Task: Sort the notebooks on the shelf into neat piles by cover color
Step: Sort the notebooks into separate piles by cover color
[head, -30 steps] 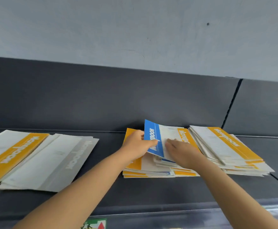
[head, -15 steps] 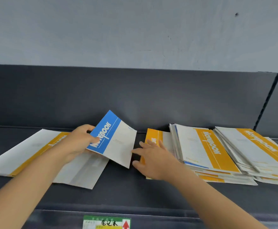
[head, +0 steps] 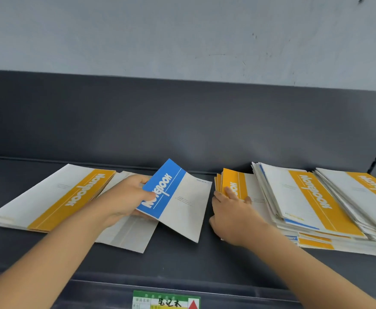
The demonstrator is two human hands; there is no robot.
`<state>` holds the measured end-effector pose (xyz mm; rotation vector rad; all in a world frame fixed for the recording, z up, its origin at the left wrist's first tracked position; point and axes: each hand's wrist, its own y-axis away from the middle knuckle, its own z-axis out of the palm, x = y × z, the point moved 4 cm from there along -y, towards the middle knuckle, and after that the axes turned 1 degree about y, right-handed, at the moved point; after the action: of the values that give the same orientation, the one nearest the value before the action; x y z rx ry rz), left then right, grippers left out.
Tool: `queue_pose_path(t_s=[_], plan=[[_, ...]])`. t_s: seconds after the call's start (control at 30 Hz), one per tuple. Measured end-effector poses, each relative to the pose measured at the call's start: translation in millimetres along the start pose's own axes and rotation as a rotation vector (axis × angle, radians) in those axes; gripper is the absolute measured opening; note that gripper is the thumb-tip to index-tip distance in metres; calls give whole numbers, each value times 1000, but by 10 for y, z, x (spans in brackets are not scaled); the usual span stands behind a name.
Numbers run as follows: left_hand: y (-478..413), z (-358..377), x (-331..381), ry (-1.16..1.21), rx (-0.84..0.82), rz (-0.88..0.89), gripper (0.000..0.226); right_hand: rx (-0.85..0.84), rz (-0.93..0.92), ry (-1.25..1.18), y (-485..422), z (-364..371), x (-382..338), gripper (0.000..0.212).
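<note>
Gripping the blue notebook [head: 167, 192] tilted above the middle of the shelf [head: 182, 264], the left hand [head: 124, 197] seemed mid-placement; the right hand [head: 233, 215] pressed straight fingers on a yellow notebook [head: 235, 181]; the next move likely needed bare shelf for a blue pile.

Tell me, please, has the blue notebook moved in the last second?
Yes: the blue notebook went left, off the middle pile, now over the grey notebook, in the left hand.

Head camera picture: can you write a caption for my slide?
Left hand holds a blue notebook over the shelf; right hand touches an orange notebook.
</note>
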<state>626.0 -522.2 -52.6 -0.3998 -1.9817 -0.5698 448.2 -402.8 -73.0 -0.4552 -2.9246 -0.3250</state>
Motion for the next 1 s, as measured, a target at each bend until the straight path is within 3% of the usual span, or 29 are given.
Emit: queue_pose_path(t_s=[0.37, 0.43, 0.5, 0.6, 0.67, 0.73, 0.8, 0.9, 1.0], plan=[[35, -98, 49, -159, -85, 31, 29, -80, -71, 102, 100, 19, 164, 43], [73, -311, 162, -231, -110, 39, 27, -5, -54, -26, 109, -40, 186, 43], [87, -514, 320, -323, -131, 50, 21, 130, -44, -245, 125, -135, 242, 59], [89, -630, 587, -474, -197, 91, 18, 316, -151, -336, 193, -353, 241, 102], [69, -519, 744, -473, -247, 141, 16, 412, -245, -468, 207, -523, 165, 106], [-1, -313, 864, -422, -255, 219, 14, 392, -253, -666, 124, -626, 88, 96], [-147, -103, 899, -376, -184, 304, 18, 305, -189, -785, 3, -643, 7, 71], [-433, 75, 723, -326, -88, 348, 29, 231, -48, -741, -150, -509, -3, 25], [-600, 10, 445, -566, 14, 399, 34, 217, 156, -642, -185, -429, 174, 17]])
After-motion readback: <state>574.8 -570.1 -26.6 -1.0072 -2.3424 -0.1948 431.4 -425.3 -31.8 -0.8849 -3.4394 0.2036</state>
